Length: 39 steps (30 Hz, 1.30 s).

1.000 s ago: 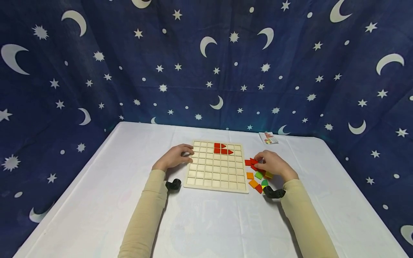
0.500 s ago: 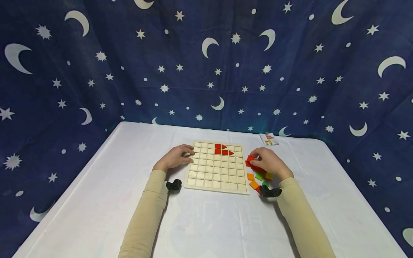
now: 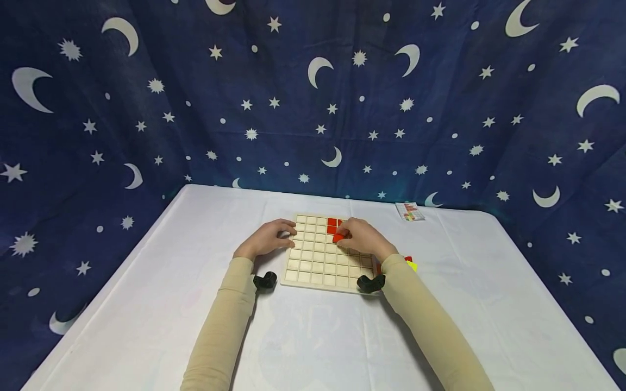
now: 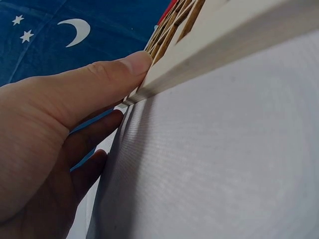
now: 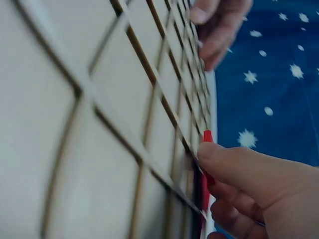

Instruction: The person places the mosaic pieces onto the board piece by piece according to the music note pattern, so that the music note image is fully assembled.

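The right hand (image 3: 364, 237) pinches a red tile (image 3: 338, 238) between thumb and fingers, holding it over the gridded wooden board (image 3: 318, 267); whether tile and board touch cannot be determined. Seated red tiles (image 3: 332, 221) occupy cells near the far edge, just beyond the held tile. The left hand (image 3: 264, 239) is at the board's left edge: thumb on the rim, fingers extended and spaced wide from the thumb. A card (image 3: 409, 212) lies beyond the board's far right corner; it bears coloured printing, too small to read. A yellow piece (image 3: 412, 265) lies to the board's right, near the right sleeve (image 3: 423, 307).
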{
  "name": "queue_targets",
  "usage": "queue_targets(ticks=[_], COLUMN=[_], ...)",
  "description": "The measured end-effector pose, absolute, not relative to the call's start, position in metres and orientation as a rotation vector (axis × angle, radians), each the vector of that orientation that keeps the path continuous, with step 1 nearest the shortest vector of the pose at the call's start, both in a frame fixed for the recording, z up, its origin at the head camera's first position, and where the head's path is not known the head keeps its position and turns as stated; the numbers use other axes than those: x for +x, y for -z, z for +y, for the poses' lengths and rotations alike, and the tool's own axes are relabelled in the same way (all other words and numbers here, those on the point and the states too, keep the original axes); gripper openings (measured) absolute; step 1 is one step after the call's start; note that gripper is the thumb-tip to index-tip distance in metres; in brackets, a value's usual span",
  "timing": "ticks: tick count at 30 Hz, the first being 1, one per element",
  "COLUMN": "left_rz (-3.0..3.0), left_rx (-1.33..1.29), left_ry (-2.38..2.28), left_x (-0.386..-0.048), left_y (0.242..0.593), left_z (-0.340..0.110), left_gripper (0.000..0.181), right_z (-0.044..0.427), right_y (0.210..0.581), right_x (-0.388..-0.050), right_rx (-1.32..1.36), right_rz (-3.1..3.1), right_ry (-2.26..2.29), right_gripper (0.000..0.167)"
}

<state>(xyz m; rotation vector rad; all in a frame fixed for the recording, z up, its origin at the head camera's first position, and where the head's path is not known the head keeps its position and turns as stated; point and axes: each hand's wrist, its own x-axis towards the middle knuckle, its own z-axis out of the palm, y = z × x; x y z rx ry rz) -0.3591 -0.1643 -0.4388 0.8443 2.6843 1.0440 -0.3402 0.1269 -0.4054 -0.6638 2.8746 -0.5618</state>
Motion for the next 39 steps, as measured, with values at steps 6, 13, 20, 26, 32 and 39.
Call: queue_targets(ticks=[6,13,20,26,32,39], left_rz=[2.674,2.68,2.682,2.679,2.681,2.686], left_rx=[0.813,0.826,0.83,0.84,0.848,0.835], left_ry=[-1.043,-1.033,-1.025,-1.038,-1.03,-1.02], left_x=[-0.359,-0.361,-0.36,-0.361,-0.36,-0.361], left_y=[0.439,0.439,0.44,0.44,0.44,0.44], left_z=[-0.162,-0.163,-0.164,-0.163,-0.162,-0.164], left_gripper=[0.037,0.037,0.037,0.036,0.036,0.037], right_z=[0.116,0.117,0.114,0.111,0.119,0.151], right_y=[0.413,0.411,0.41,0.413,0.406,0.397], right_x=[-0.34,-0.341,-0.343,-0.345,-0.338,-0.327], right_rx=[-0.704,-0.726,-0.72,-0.729,-0.656,-0.483], right_rz=[2.899,2.911,2.885,2.902,2.899,2.916], right_ry=[0.554,0.557,0.583,0.604,0.682,0.769], right_gripper=[0.031,0.028,0.026,0.021,0.021,0.026])
